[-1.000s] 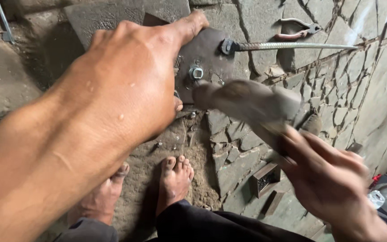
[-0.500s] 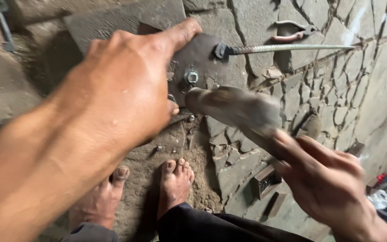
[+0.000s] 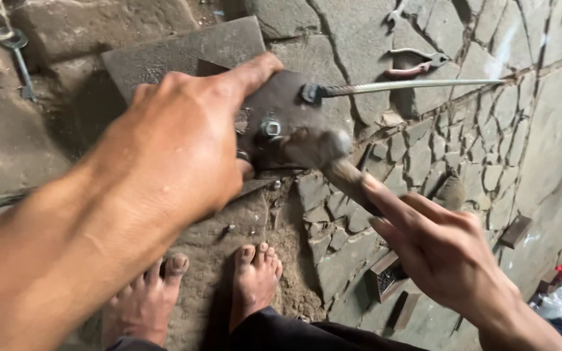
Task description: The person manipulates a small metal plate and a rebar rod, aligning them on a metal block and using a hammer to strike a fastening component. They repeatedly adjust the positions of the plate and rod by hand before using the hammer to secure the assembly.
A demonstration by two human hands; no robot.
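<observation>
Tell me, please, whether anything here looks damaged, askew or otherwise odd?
The stone floor is cracked into many irregular pieces, with loose dirt near the bare feet. Pliers lie loose on it. The hammer in the right hand is motion-blurred beside the metal plate that the left hand steadies.

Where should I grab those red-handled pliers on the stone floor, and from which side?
Probably take the pliers across both red handles, coming straight down from above: they lie flat on the stone floor, handles splayed leftward, jaw end toward the threaded rod just below them, so approach from the far side.
</observation>
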